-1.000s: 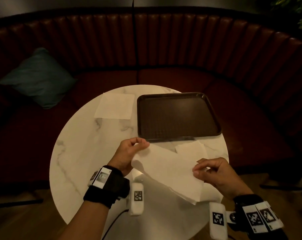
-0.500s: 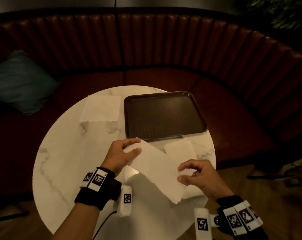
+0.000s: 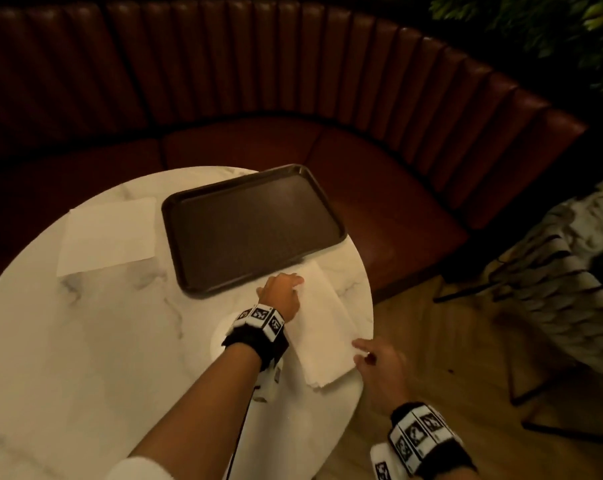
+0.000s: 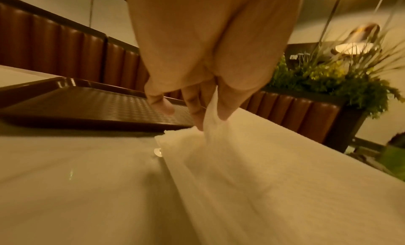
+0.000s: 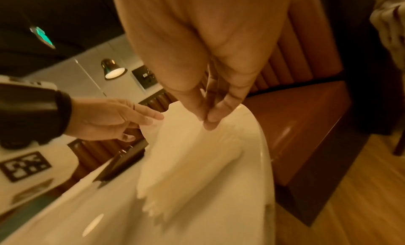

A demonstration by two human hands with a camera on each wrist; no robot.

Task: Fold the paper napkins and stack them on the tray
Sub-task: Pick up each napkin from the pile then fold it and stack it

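Note:
A white napkin [image 3: 322,327] lies on a pile of napkins at the round table's right edge, just in front of the empty dark brown tray [image 3: 251,223]. My left hand [image 3: 282,287] pinches its far corner between thumb and fingers [image 4: 223,110], close to the tray [image 4: 87,103]. My right hand [image 3: 362,351] pinches the near right edge [image 5: 207,122], and the layered pile [image 5: 175,188] fans out below it. A second flat napkin [image 3: 109,237] lies left of the tray.
The white marble table [image 3: 102,341] ends right beside my right hand. A curved red-brown bench [image 3: 379,188] wraps around the far side. A patterned chair [image 3: 570,289] stands on the wooden floor to the right, with a plant [image 3: 552,22] behind it.
Both hands have lowered the napkin from the air onto the pile at the table's right edge. The left hand moved forward to the far corner, and the head turned right.

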